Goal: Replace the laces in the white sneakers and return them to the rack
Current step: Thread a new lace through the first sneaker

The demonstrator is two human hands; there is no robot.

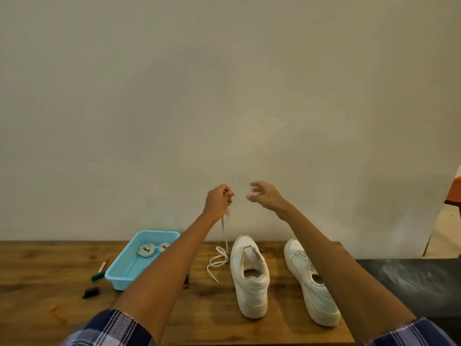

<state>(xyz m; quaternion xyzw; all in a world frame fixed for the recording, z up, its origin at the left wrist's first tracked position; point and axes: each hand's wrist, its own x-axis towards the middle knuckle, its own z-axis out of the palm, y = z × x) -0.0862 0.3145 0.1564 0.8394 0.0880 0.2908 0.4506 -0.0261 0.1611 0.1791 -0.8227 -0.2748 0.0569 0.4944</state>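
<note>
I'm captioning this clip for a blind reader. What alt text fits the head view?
The left hand pinches a white lace lifted above a wooden table, its lower end looped on the wood, while the open right hand hovers beside it. Two white sneakers stand to the right, and a blue basket with rolled laces sits to the left.

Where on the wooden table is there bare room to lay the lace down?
Bare wood shows between the two sneakers, left and right, and in front of the blue basket toward the near edge. Crowded: left of the basket, with markers, and beside the lace held by the left hand.
</note>
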